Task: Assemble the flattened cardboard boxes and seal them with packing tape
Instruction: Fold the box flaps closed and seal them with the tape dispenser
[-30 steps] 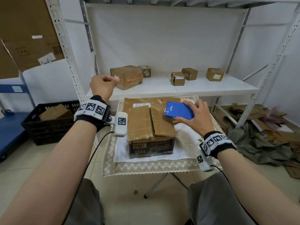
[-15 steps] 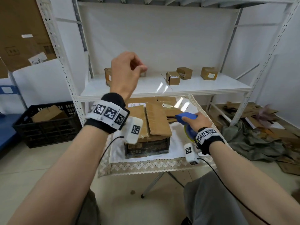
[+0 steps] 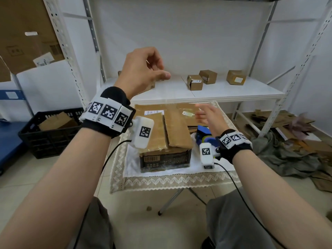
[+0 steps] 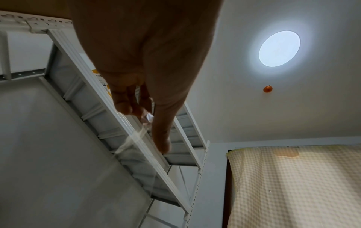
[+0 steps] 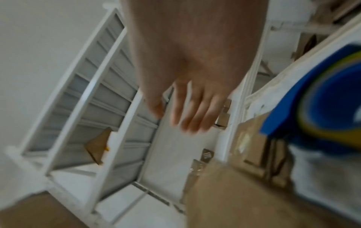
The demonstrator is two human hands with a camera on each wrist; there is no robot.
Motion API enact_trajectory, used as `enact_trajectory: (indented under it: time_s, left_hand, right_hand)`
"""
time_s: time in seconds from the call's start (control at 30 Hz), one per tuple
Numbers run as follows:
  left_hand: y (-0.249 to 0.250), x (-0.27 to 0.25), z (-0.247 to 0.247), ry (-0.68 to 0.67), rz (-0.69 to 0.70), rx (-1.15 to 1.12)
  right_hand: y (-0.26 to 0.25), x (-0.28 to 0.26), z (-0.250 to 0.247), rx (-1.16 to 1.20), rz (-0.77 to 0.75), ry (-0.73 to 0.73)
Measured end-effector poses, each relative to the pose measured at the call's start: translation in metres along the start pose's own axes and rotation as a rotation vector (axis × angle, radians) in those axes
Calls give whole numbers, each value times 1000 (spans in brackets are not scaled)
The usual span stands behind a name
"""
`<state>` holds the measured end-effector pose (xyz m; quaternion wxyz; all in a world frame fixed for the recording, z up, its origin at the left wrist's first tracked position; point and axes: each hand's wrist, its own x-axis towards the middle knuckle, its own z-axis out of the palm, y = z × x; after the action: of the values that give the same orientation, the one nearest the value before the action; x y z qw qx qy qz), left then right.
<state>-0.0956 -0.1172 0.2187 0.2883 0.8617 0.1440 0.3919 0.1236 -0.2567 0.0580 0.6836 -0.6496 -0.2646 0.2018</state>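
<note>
— What is lying nearest us?

— The cloth [image 3: 158,181], its near edge hanging over. The box [image 3: 165,159] is sitting on it, set back from that edge, so a bare strip is showing in front.

— Which way is the box pointing?

— Its labelled face is looking at us. The two top flaps are lying down and the seam between them is running away from us, leaning a little to the right. Its long axis I cannot tell from here.

— Any room around it?

— Bare cloth is showing in front and on the left. On the right the blue dispenser [image 3: 203,133] is resting just beside the box, under the right wrist.

— And the right hand [image 3: 210,115]?

— It is hovering above the dispenser with straight, spread fingers, gripping nothing and blurred. Flat cardboard [image 3: 159,110] is lying behind the box, reaching toward the far edge.

— The left hand [image 3: 142,72]?

— It is raised high in front of the shelf [image 3: 224,92], fingers curled. The wrist view is showing it pinching a strip of clear tape [image 4: 136,137], which is trailing from the fingertips, well apart from the box.

— Farther back?

— Small boxes [image 3: 195,81] are standing on the shelf, with bare board between them. A black crate [image 3: 48,146] is sitting on the floor to the left.
</note>
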Motion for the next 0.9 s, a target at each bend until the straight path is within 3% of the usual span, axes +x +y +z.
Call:
enact_trajectory:
  time_s: [0.1,0.2,0.27,0.43,0.9]
  left_hand:
    - [-1,4,-4,12,-7,21]
    - [-3,6,-5,11,-25,38]
    - [-6,5,-6,9,-34,45]
    - [-13,3,-8,0,-59,66]
    - [-42,23,17,-57,-127,162]
  right_hand:
    - [-28,-23,23,158,50,-516]
    - [-22,-31,35,142,147,-770]
    - [-14,-35,41,142,199,-790]
    - [5,-39,46,115,176,-678]
    - [0,-51,55,-33,268,-795]
